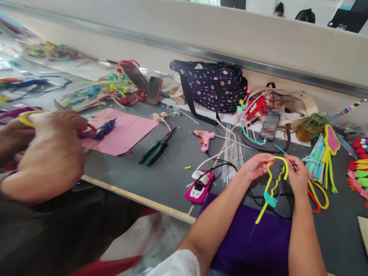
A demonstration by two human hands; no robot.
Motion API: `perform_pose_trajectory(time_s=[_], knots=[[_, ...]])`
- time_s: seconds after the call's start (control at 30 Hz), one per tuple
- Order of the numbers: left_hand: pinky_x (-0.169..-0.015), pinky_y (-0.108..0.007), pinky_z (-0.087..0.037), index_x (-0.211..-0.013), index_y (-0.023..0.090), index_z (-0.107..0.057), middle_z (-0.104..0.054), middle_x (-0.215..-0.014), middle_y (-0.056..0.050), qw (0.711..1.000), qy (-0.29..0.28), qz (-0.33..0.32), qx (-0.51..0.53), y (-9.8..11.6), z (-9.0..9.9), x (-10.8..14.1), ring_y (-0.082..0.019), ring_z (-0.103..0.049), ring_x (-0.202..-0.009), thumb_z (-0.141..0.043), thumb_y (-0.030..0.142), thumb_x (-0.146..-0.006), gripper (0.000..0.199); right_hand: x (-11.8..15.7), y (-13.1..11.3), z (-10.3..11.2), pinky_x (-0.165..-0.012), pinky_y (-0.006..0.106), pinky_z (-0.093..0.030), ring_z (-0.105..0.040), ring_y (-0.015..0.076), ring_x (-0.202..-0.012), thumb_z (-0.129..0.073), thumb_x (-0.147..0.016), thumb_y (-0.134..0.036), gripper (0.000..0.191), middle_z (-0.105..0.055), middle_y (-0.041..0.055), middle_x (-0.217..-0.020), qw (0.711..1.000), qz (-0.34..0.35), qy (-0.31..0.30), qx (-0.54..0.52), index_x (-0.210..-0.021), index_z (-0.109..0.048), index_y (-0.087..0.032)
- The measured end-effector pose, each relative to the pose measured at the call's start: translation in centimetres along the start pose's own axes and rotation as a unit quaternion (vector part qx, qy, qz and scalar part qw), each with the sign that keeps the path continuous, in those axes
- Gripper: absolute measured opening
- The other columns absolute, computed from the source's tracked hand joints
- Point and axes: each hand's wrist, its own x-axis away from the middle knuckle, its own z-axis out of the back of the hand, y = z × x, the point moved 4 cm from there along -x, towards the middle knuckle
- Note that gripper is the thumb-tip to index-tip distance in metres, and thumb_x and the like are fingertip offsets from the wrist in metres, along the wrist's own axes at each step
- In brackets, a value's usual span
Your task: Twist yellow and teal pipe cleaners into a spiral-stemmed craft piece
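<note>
A yellow pipe cleaner is bent in an arch between my two hands. My left hand pinches its left side, and my right hand has closed fingers on its right side. From the arch hang two wavy yellow strands, joined at a teal piece. Below the teal piece, a twisted yellow stem ends in a thin bare wire. Under my forearms lies purple cloth. A magenta power strip with a white plug is left of my left forearm.
A pink glue gun, green-handled pliers and silvery wires lie ahead. Behind stand a patterned bag and a bottle. Scissors lie at right. Another person's arms work at left near pink paper.
</note>
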Motion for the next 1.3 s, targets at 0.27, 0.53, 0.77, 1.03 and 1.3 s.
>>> perform_pose_trajectory(time_s=[0.27, 0.53, 0.77, 1.03, 1.3], knots=[[-0.037, -0.017, -0.024, -0.065, 0.012, -0.064, -0.057, -0.053, 0.001, 0.987, 0.091, -0.094, -0.097, 0.7, 0.8, 0.0, -0.003, -0.037, -0.039, -0.072, 0.020, -0.056, 0.014, 0.2, -0.3, 0.5, -0.062, 0.028, -0.045, -0.057, 0.0152, -0.063, -0.064, -0.079, -0.048, 0.028, -0.065, 0.0000, -0.071, 0.996, -0.069, -0.022, -0.051, -0.081, -0.066, -0.020], [-0.043, -0.019, -0.024, -0.064, 0.014, -0.065, -0.055, -0.055, 0.003, 0.925, 0.202, -0.231, -0.225, 1.4, 0.5, 0.6, -0.005, -0.038, -0.046, -0.065, 0.022, -0.064, 0.009, 0.4, -0.1, 0.4, -0.060, 0.027, -0.042, -0.054, 0.0143, -0.062, -0.062, -0.081, -0.047, 0.028, -0.066, 0.0007, -0.073, 0.997, -0.070, -0.041, -0.019, -0.081, -0.065, -0.020], [-0.057, -0.020, -0.034, -0.062, 0.013, -0.064, -0.057, -0.060, 0.001, 0.898, 0.201, -0.297, -0.257, 1.3, 0.5, 0.4, -0.008, -0.045, -0.058, -0.066, 0.024, -0.066, 0.012, 0.5, -0.1, 0.0, -0.057, 0.025, -0.038, -0.049, 0.0124, -0.060, -0.069, -0.075, -0.047, 0.028, -0.060, -0.0017, -0.069, 0.986, -0.117, -0.083, -0.090, -0.080, -0.062, -0.020], [-0.048, -0.020, -0.033, -0.066, 0.013, -0.063, -0.053, -0.055, 0.004, 0.909, 0.167, -0.268, -0.272, 0.9, 0.1, 0.4, -0.007, -0.044, -0.048, -0.067, 0.028, -0.067, 0.016, 0.6, 0.2, -0.2, -0.057, 0.025, -0.036, -0.048, 0.0123, -0.060, -0.074, -0.070, -0.045, 0.038, -0.060, -0.0025, -0.069, 0.977, -0.141, -0.125, -0.097, -0.097, -0.063, -0.021], [-0.044, -0.020, -0.035, -0.070, 0.012, -0.063, -0.053, -0.056, 0.004, 0.917, 0.145, -0.259, -0.265, 1.0, -0.5, 0.8, -0.006, -0.046, -0.044, -0.070, 0.032, -0.068, 0.022, 0.7, -0.7, 0.7, -0.074, 0.032, -0.048, -0.067, 0.0210, -0.079, -0.071, -0.075, -0.045, 0.040, -0.073, 0.0048, -0.076, 0.961, -0.184, -0.127, -0.160, -0.106, -0.069, -0.020]])
